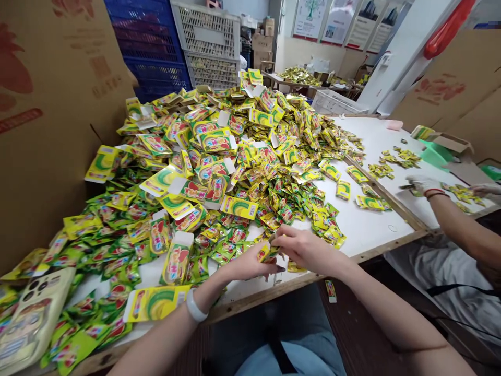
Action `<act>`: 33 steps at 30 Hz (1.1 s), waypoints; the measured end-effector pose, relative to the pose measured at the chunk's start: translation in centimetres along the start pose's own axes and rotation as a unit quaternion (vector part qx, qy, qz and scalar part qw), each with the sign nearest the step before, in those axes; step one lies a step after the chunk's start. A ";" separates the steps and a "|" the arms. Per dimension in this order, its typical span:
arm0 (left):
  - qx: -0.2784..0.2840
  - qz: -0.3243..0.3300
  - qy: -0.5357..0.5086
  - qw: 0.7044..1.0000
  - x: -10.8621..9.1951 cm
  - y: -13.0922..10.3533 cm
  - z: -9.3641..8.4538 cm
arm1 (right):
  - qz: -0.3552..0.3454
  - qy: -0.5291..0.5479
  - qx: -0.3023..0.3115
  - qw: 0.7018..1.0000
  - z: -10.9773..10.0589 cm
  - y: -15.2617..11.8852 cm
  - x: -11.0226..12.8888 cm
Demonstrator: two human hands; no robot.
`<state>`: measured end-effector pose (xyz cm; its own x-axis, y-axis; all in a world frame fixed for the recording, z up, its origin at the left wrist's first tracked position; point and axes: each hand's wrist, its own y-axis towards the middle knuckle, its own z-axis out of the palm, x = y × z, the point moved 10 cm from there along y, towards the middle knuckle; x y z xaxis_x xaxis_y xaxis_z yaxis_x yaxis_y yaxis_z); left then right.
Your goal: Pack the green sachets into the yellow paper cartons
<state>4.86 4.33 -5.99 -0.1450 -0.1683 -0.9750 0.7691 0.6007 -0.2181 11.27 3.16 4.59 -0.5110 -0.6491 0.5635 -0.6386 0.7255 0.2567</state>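
My left hand (247,265) is closed around a small yellow box (263,253) just above the table's front edge. At the right end of that box my right hand (299,246) has its fingers pinched together. Whatever sits between those fingers is mostly hidden, and I cannot make it out. Beyond my hands spreads a heap of green and yellow candy sachets (225,251). Flat printed boxes (239,208) in yellow, green and red lie over and among the sachets. One box (177,258) with a white end flap rests left of my left hand.
A phone (35,318) lies at the near left. Cardboard (50,130) walls the left side. A wooden strip (385,197) divides the white table (364,232). At the right, a co-worker's gloved hand (425,185) is over small packets. Plastic crates (211,36) stand behind the heap.
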 end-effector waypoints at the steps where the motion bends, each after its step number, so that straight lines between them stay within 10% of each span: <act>1: 0.006 -0.001 -0.002 1.000 0.0 -0.1 0.0 | 0.004 0.032 -0.009 0.999 0.0 -0.1 0.0; 8: 0.049 0.018 -0.026 0.998 -0.5 -0.7 0.9 | 0.153 0.254 -0.135 0.946 1.4 -3.1 -4.3; 15: 0.061 0.007 -0.002 0.998 -0.7 -0.6 1.9 | 0.102 0.160 -0.168 0.967 -0.4 -4.9 -2.3; 22: 0.066 0.056 0.061 0.994 -0.3 -0.7 3.4 | 0.086 0.183 -0.118 0.972 3.9 -5.5 -1.5; 26: 0.015 0.105 0.112 0.988 -1.2 -0.5 2.2 | 0.114 0.150 -0.220 0.957 -0.9 -8.1 -4.7; 30: -0.163 0.184 0.373 0.895 -4.8 0.2 -2.6 | 0.260 -0.135 -0.416 0.861 -10.7 -12.0 -8.5; 33: -0.180 0.164 0.557 0.794 -4.6 2.7 -4.4 | 0.311 -0.246 -0.302 0.867 -9.8 -8.1 -9.9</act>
<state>4.82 10.16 -2.23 -0.5886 0.7182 -0.3711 0.6799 0.6882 0.2533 27.13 5.98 4.68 -0.9267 -0.0012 0.3757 0.1899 0.8614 0.4711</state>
